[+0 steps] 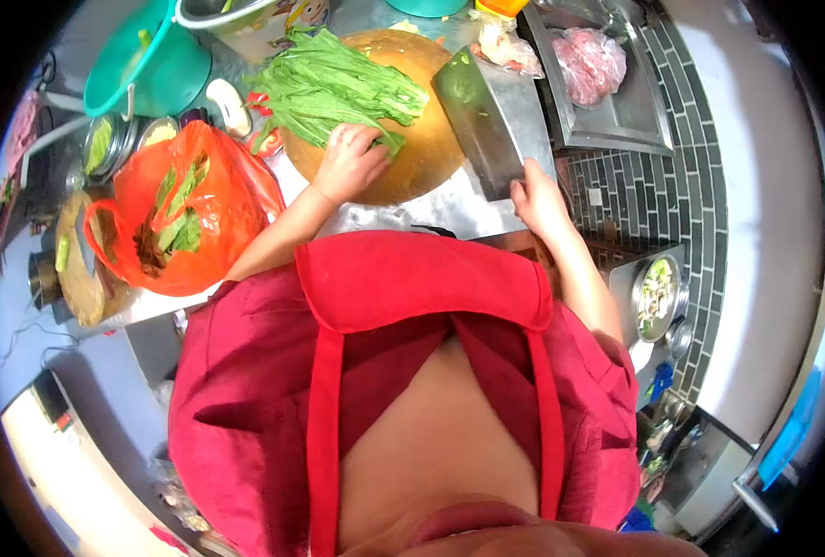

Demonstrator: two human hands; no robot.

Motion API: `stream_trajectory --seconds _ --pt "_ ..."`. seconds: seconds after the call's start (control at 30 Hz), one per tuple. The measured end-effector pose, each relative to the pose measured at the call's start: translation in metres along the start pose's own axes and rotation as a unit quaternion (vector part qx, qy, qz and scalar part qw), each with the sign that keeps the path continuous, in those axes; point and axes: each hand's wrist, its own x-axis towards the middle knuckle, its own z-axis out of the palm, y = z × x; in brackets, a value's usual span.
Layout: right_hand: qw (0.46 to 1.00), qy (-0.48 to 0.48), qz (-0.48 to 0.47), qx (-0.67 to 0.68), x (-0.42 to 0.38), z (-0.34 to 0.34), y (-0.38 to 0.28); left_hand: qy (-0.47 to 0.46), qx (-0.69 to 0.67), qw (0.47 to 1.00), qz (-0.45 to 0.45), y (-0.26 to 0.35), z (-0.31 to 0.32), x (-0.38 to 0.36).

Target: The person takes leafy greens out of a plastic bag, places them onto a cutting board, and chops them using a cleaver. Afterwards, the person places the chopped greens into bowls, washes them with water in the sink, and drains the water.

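A bunch of long leafy greens [324,84] lies across the round wooden chopping board [431,153]. My left hand [352,160] is at the near edge of the bunch, its curled fingers gripping some of the greens against the board. In my right hand [540,200] is a cleaver, held at its near end; the handle is hidden in the fist. Its broad, shiny blade [491,125] is at the board's right edge, apart from the greens, and reflects some green.
An orange-red plastic bag [217,251] with leaves stands left of the board. Behind it are a teal basin [185,79] and a white bucket [245,28]. At right, a metal sink [654,135] holds a plastic-wrapped pinkish bundle [589,65]. A pan [656,297] of chopped food sits lower right.
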Motion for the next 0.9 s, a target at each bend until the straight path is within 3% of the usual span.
stream_trajectory --seconds 0.13,0.3,0.37,0.5,0.9 --pt "0.996 -0.016 -0.087 -0.027 -0.027 -0.035 -0.018 0.023 -0.036 0.998 -0.04 -0.003 0.011 -0.011" --pt "0.984 -0.097 -0.099 -0.112 -0.038 -0.042 -0.045 0.048 0.033 0.998 -0.024 0.004 0.006 -0.003" --pt "0.98 -0.101 -0.123 -0.117 -0.038 -0.038 -0.046 0.043 0.0 0.998 -0.042 -0.004 0.015 -0.006" --pt "0.977 -0.172 -0.081 -0.099 -0.034 -0.038 -0.05 0.049 -0.048 0.995 -0.078 -0.009 0.019 -0.01" --pt "0.971 -0.186 -0.103 -0.112 -0.021 -0.04 -0.053 0.045 -0.11 0.987 -0.113 -0.018 0.03 -0.014"
